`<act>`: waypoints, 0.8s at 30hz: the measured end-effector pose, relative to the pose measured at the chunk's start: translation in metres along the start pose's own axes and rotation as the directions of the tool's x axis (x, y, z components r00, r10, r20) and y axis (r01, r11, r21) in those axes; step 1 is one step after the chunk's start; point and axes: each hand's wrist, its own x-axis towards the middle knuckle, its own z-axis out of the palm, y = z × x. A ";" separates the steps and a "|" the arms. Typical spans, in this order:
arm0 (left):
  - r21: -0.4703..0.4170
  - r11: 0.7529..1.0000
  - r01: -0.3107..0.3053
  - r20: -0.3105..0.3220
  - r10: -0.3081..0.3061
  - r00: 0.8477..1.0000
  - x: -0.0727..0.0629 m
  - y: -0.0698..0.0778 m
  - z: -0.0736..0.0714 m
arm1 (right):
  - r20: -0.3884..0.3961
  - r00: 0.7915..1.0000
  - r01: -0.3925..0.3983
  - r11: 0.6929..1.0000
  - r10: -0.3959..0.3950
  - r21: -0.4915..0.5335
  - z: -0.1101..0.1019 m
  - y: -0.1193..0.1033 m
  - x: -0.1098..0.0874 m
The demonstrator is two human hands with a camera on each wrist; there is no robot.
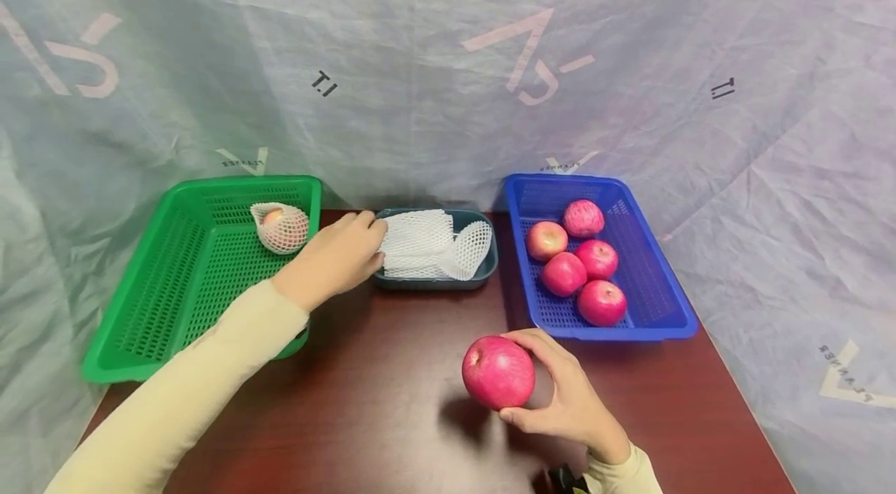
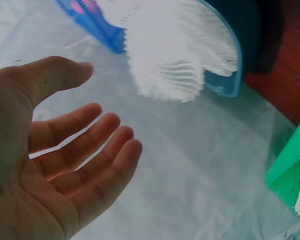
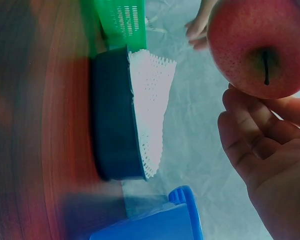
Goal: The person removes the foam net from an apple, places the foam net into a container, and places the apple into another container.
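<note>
My right hand grips a red apple above the table, thumb below and fingers over its far side; in the right wrist view the apple shows its stem. My left hand hovers by the left end of a dark teal tray that holds white foam fruit nets. In the left wrist view the left hand has its fingers loosely bent with nothing between them, apart from the nets. One net stands open-mouthed at the tray's right side.
At the left stands a green basket with a netted apple in its far right corner. A blue basket at the right holds several bare apples. Brown table surface lies between them, and a grey cloth hangs behind.
</note>
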 end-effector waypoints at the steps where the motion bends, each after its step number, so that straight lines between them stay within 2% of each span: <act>1: -0.002 1.000 -0.009 -0.035 0.009 0.999 -0.010 0.003 -0.003 | -0.001 1.000 0.001 1.000 -0.001 0.000 0.000 0.000 0.000; 6: -0.036 0.999 -0.038 -0.179 0.031 0.983 -0.062 0.024 -0.013 | -0.006 1.000 0.009 1.000 -0.008 0.012 0.003 0.006 -0.002; 9: -0.066 0.998 -0.020 -0.228 0.004 0.974 -0.090 0.035 -0.015 | -0.005 1.000 0.007 1.000 -0.007 0.009 0.005 0.017 -0.007; 11: -0.090 0.996 0.003 -0.237 -0.024 0.971 -0.103 0.040 -0.014 | -0.007 1.000 0.002 1.000 -0.002 -0.004 0.005 0.026 -0.013; 17: -0.148 0.985 0.091 -0.196 -0.119 0.973 -0.126 0.045 -0.011 | -0.021 0.999 -0.026 0.998 0.024 -0.057 -0.008 0.038 -0.020; 21: -0.181 0.971 0.159 -0.142 -0.186 0.972 -0.135 0.045 -0.008 | -0.057 0.995 -0.088 0.986 0.081 -0.144 -0.039 0.042 -0.016; 24: -0.202 0.957 0.209 -0.092 -0.231 0.968 -0.140 0.045 -0.008 | -0.083 0.986 -0.162 0.948 0.144 -0.272 -0.071 0.048 -0.013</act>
